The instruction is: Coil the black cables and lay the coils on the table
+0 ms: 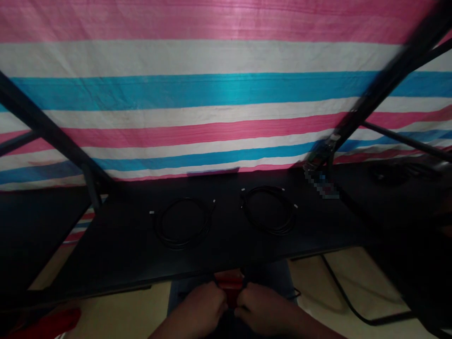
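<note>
My left hand (205,303) and my right hand (263,306) are held close together below the front edge of a black table (120,245), at the bottom middle of the head view. Both are closed into fists around a small red object (229,282) that shows between them. Its shape is too dark and too hidden for me to name it. On the table lie two coiled black cables with white ends, one on the left (183,223) and one on the right (269,210). Neither hand touches them.
A pink, white and blue striped cloth (212,94) hangs behind the table. Black frame bars cross at the left (45,127) and right (384,80). A black cable (344,294) trails over the pale floor on the right. Something red (49,322) lies at the bottom left.
</note>
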The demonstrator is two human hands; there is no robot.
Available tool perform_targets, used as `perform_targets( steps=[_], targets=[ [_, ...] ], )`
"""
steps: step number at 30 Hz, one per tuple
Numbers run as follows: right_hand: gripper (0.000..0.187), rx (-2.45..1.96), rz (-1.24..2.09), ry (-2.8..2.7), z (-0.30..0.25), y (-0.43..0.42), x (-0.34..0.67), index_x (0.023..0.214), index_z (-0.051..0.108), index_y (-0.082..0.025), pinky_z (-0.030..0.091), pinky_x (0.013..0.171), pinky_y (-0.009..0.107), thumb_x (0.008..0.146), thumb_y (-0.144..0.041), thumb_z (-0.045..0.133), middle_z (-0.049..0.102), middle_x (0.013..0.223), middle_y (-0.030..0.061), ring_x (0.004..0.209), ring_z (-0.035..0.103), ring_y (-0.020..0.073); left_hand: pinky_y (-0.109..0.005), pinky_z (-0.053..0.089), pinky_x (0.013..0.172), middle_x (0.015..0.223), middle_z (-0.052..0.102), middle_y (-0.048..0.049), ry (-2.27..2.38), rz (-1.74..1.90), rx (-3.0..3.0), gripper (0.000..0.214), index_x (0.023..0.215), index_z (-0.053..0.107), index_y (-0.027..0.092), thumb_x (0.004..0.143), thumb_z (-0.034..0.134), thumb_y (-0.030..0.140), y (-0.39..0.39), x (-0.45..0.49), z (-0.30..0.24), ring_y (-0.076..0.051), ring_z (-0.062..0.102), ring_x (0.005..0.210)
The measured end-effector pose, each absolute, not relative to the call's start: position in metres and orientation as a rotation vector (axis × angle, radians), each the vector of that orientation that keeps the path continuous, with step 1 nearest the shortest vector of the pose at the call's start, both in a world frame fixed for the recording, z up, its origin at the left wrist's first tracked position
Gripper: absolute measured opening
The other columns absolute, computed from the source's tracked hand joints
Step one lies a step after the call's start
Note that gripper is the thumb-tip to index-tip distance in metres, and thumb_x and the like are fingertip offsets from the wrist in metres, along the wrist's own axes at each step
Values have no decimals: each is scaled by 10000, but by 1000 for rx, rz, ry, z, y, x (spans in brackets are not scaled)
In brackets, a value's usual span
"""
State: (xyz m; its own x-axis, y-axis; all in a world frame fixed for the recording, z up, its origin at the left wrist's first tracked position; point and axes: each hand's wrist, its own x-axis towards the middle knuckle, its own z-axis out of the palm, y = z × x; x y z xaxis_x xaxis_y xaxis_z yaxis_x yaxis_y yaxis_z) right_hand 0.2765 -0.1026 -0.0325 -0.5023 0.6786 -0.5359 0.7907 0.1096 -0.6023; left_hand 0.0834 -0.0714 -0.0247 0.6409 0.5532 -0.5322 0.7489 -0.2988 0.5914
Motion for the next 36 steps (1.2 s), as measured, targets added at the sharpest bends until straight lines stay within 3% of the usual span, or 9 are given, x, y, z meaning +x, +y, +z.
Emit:
perform_targets(
  steps=[4,10,13,19,24,28,33,36],
  targets=[
    [256,1548,-1272,2161,-39,-94,294,879,795,-171,409,639,278,910,-298,575,784,881,102,793,698,217,-375,483,763,1025,770,-170,1120,-320,2008,328,978,773,170,922,472,285,-65,76,-28,-319,716,944],
    [261,1478,-1504,2294,-40,-81,314,909,761,-165,390,654,233,948,-234,512,757,834,30,749,655,147,-256,425,690,811,746,-18,952,-216,1821,339,827,746,206,918,421,235,-43,44,-16,-166,651,759],
    [258,1385,-1564,2297,-35,-84,294,883,762,-158,386,625,227,945,-238,525,759,811,36,718,655,144,-272,401,641,782,747,-38,898,-266,1889,279,773,738,202,860,473,189,-46,53,-16,-183,640,720],
    [292,1443,-1095,2366,-21,-90,261,956,792,-149,434,700,285,953,-274,529,783,973,141,854,716,236,-290,399,631,841,771,-89,970,-294,1888,243,788,751,174,816,511,147,-56,74,-31,-218,670,759],
    [265,1515,-1199,2300,-19,-77,290,906,806,-190,402,660,268,936,-292,563,789,883,86,822,709,213,-250,409,649,808,746,-36,1025,-110,1748,277,857,775,179,842,499,201,-50,52,-30,-166,630,723],
    [250,1482,-1384,2273,-17,-67,302,789,791,-175,320,548,246,897,-264,584,753,715,36,622,625,144,-209,355,537,640,608,18,945,-169,1627,321,935,781,172,868,473,230,-41,32,-22,-121,509,574],
    [252,1379,-1451,2459,-9,-67,271,881,791,-178,347,591,229,866,-138,542,787,872,36,684,629,127,-219,364,545,574,570,23,952,-196,1704,275,826,768,172,790,496,165,-41,55,-31,-131,522,560],
    [235,1404,-1351,2466,-7,-68,263,868,782,-176,329,578,237,847,-137,551,777,830,44,683,626,136,-228,362,552,573,588,13,1005,-150,1729,251,775,757,164,762,506,154,-43,69,-36,-140,537,575]
  ],
)
